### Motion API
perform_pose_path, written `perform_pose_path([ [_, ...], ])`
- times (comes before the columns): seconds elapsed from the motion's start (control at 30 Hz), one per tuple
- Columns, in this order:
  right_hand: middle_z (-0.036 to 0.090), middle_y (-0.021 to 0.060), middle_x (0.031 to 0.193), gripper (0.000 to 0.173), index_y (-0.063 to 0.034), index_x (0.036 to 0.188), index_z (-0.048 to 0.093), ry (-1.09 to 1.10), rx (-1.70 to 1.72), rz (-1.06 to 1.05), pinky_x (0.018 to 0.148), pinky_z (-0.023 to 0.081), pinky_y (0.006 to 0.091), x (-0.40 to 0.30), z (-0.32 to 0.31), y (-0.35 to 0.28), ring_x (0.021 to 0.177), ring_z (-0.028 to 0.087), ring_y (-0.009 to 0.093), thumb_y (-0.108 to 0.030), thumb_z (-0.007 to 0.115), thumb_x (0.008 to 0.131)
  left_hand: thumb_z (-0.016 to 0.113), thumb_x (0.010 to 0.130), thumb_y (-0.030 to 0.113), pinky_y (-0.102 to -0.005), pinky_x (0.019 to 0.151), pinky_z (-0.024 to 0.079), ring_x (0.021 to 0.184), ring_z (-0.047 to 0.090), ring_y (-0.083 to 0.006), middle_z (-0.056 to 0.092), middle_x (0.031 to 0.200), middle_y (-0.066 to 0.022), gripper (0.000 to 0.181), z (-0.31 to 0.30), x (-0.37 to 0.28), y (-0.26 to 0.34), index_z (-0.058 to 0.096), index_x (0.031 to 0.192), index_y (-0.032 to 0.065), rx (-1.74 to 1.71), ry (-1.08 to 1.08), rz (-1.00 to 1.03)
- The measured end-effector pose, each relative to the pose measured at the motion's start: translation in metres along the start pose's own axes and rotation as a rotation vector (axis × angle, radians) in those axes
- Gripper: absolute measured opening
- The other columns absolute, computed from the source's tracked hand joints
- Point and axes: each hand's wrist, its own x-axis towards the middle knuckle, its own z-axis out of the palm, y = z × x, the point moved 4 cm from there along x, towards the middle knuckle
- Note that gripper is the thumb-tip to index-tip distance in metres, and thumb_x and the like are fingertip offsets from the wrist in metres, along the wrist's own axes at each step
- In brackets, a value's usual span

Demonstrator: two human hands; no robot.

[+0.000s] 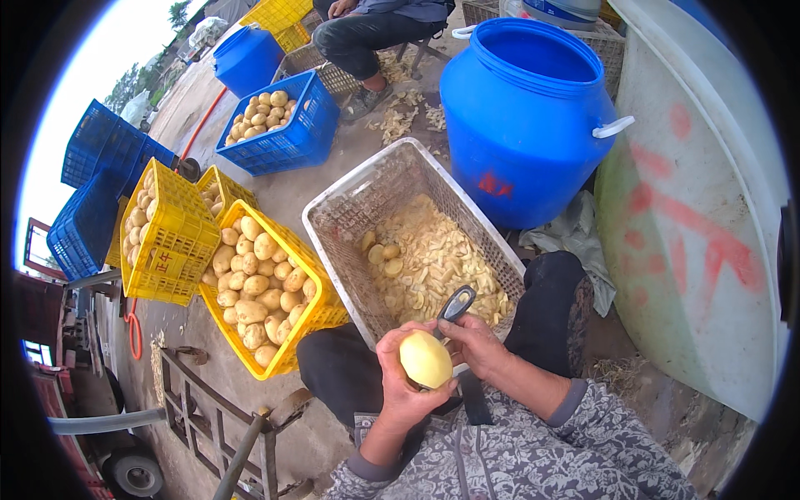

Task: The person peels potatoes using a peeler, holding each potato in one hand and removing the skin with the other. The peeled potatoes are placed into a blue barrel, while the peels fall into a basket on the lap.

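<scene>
A peeled, pale yellow potato (426, 359) rests in my left hand (400, 381), with the fingers wrapped around its side. My right hand (478, 344) grips a dark-handled peeler (457, 303) beside the potato; its blade end is hidden by my fingers. Below both hands, between my knees, stands a dirty white plastic crate (356, 190) tilted across the view. Potato peelings (437, 256) cover its bottom, and a few whole potatoes (392, 251) lie among them. To the left, a yellow crate (319, 312) is heaped with unpeeled potatoes (256, 284).
A blue plastic barrel (525, 137) stands beyond the white crate, next to a large pale tank (687, 250). More potatoes fill a blue crate (281, 147) and another yellow crate (175, 250). A metal hand cart (219, 425) lies at lower left. A seated person (375, 44) is at the top.
</scene>
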Motion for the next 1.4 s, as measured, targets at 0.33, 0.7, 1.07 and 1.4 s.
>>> perform_pose_path([
  [0.33, 0.061, 0.0019, 0.086, 0.017, -0.0024, 0.094, 0.059, 0.218, -0.042, -0.567, 0.065, 0.047, 0.0240, 0.011, 0.003, -0.049, 0.075, 0.057, 0.009, -0.016, 0.062, 0.084, 0.043, 0.086, 0.044, -0.0474, 0.101, 0.030, 0.128, 0.032, -0.0306, 0.027, 0.139, -0.0184, 0.071, 0.024, 0.009, -0.002, 0.017, 0.139, 0.0037, -0.417, -0.014, -0.405],
  [0.7, 0.059, 0.0013, 0.080, 0.016, -0.0040, 0.094, 0.060, 0.000, -0.138, -0.492, 0.060, 0.046, 0.0231, -0.011, 0.006, -0.080, 0.066, 0.056, 0.010, -0.009, 0.065, 0.080, 0.065, 0.076, 0.023, -0.0315, 0.064, 0.049, 0.087, 0.059, -0.0264, 0.053, 0.107, -0.0194, 0.062, 0.003, -0.021, -0.013, 0.035, 0.127, 0.0033, -0.897, -0.021, -0.758],
  [1.07, 0.058, 0.0007, 0.070, 0.019, -0.0032, 0.084, 0.059, -0.248, -0.201, -0.111, 0.044, 0.037, 0.0181, -0.029, 0.032, -0.062, 0.050, 0.047, 0.005, -0.008, 0.073, 0.071, 0.070, 0.069, 0.011, -0.0329, 0.079, 0.049, 0.089, 0.059, -0.0213, 0.057, 0.104, -0.0132, 0.057, -0.004, -0.036, -0.019, 0.043, 0.118, 0.0008, -0.603, 0.095, -0.802],
  [1.4, 0.054, -0.0014, 0.064, 0.015, -0.0039, 0.081, 0.059, -0.048, -0.136, -0.180, 0.040, 0.032, 0.0192, -0.013, 0.010, -0.086, 0.044, 0.041, 0.004, -0.011, 0.070, 0.075, 0.075, 0.061, 0.012, -0.0278, 0.080, 0.046, 0.091, 0.056, -0.0151, 0.058, 0.102, -0.0086, 0.065, -0.015, -0.027, -0.016, 0.045, 0.118, 0.0019, -0.309, 0.093, -0.653],
])
